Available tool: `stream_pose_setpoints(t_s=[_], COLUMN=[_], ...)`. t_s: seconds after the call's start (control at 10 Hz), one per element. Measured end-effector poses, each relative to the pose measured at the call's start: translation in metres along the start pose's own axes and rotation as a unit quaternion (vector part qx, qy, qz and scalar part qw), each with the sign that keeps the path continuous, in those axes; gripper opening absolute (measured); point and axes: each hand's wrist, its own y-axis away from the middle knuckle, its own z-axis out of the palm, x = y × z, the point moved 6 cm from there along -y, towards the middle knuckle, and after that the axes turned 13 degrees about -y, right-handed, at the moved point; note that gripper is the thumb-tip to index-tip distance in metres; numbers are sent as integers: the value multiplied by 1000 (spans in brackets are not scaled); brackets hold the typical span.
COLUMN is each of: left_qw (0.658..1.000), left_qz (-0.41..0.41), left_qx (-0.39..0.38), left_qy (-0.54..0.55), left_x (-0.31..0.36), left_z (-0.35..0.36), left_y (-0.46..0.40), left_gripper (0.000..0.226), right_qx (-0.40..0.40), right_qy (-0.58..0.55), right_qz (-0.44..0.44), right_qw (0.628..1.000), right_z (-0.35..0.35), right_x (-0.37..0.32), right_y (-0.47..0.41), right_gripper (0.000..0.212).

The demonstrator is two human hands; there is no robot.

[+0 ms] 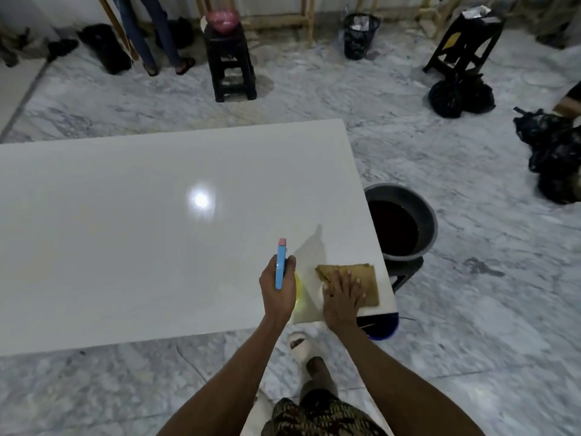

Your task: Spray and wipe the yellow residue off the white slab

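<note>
Gripping the spray bottle (pixel 280 266) in the left hand (pixel 278 286), fingers curled round the blue trigger head, pink nozzle pointing away across the slab (pixel 141 221). The bottle's yellow body is mostly hidden under the palm. Judging by the aim, it is held up off the surface so the mist lands ahead of the hand.

Right hand (pixel 342 295) lies flat on the brown cloth (pixel 352 283), fingers straight and spread, pressing it down, not pinching. Flat palm gives even pressure for wiping. Cloth sits at the slab's near right corner, just beside the bottle hand.

Both forearms reach in from below, left wrist cocked slightly up, right wrist low and level with the surface.

Yellow residue (pixel 63 247): only a faint yellowish tint shows toward the left part of the slab, well apart from both hands. Too faint to say how much is left. Near the hands the surface looks clean and glossy, with a lamp reflection in the middle.

A dark basin (pixel 405 221) of dark liquid stands on a stool just beside the slab's right edge, probably for rinsing the cloth. A blue bucket (pixel 382 328) sits under the near corner.
</note>
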Motion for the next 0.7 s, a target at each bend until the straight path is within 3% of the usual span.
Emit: stream_pose_setpoints(t_s=[0.3, 0.4, 0.5, 0.7], left_qw=[995, 992, 989, 979], left_qz=[49, 66, 71, 78], left_qx=[-62, -82, -99, -145], left_qy=[-58, -76, -85, -116], left_x=[-13, -12, -10, -15], left_z=[-4, -5, -7, -11], left_y=[-6, -7, -6, -5], left_gripper=[20, 12, 22, 43], right_qx=[-41, -49, -64, -73], right_qy=[102, 111, 134, 71], right_qz=[-45, -53, -40, -30], right_qw=[993, 991, 988, 994], right_z=[11, 8, 7, -1], right_x=[10, 7, 5, -3], right_y=[2, 7, 9, 6], right_gripper=[58, 79, 80, 58])
